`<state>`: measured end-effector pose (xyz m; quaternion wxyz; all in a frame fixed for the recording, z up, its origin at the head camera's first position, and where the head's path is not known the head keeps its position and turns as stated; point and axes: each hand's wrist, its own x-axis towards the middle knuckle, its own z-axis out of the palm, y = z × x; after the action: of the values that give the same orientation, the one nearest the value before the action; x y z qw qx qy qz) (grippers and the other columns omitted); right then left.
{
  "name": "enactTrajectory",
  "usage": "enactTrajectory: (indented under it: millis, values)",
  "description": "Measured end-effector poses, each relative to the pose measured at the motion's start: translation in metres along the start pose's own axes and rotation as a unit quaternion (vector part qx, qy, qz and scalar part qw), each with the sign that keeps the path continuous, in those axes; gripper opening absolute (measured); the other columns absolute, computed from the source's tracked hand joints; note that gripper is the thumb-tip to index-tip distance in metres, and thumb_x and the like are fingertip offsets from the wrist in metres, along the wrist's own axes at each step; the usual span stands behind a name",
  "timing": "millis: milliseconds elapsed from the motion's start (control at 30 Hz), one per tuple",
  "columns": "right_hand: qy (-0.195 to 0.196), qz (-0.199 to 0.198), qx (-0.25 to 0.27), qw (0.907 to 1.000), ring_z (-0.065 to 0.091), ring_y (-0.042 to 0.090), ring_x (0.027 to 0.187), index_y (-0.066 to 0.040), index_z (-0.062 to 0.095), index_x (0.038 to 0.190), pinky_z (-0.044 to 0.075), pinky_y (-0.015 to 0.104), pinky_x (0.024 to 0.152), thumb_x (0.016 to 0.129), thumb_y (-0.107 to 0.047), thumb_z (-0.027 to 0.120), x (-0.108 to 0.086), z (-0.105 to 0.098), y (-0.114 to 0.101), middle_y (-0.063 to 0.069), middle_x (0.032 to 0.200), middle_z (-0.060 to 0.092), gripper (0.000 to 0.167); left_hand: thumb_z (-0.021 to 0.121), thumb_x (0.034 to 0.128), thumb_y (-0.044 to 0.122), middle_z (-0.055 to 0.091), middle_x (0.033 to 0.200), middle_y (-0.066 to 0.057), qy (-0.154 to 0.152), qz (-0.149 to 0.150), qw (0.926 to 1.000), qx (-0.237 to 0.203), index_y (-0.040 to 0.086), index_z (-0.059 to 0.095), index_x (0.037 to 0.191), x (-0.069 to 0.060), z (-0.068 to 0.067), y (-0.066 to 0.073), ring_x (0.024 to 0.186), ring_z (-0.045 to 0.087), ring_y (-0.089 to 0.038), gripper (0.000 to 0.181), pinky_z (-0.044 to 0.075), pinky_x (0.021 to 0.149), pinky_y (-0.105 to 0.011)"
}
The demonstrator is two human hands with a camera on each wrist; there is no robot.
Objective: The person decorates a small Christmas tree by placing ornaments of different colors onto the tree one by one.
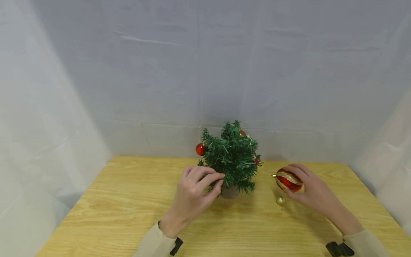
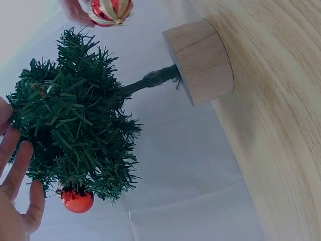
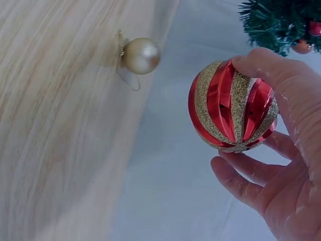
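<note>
A small green artificial Christmas tree with a round wooden base stands on the table. My left hand is at its near side, thumb and index finger pinching a branch tip; the other fingers are spread beside the needles in the left wrist view. My right hand grips a large red Christmas ball with gold glitter stripes, held above the table right of the tree. The ball's gold cap points toward the tree. Below it, a small gold ball with a string loop lies on the table.
A shiny red ball hangs on the tree's left side. An orange-gold ball and another red ball show on its right. The wooden table ends at a pale cloth backdrop.
</note>
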<state>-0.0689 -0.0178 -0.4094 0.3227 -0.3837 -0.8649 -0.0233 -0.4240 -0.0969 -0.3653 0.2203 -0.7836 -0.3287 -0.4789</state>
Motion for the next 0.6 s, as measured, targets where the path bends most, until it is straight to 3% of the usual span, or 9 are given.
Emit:
enactTrajectory:
  millis: [400,600]
  values:
    - [0.016,-0.011,0.030,0.9994,0.068,0.034,0.107,-0.012,0.061,0.136,0.061,0.038,0.072,0.070,-0.007,0.091,-0.006,-0.019,-0.019,0.014,0.134,0.059,0.073,0.076,0.0884,0.015,0.073,0.092,0.001,-0.006,-0.006,1.0000,0.000,0.015,0.080,0.097,-0.001,0.000,0.001,0.082,0.068,-0.014,0.010,0.052,0.077,-0.036]
    - [0.052,-0.048,0.025,0.9971,0.059,0.023,0.114,-0.015,0.063,0.137,0.050,0.008,0.083,0.062,-0.001,0.092,-0.006,-0.025,-0.026,0.014,0.136,0.057,0.082,0.075,0.0898,0.016,0.073,0.093,0.001,-0.009,-0.010,0.9999,-0.002,0.016,0.080,0.098,-0.001,0.000,0.001,0.082,0.068,-0.015,0.009,0.052,0.078,-0.036]
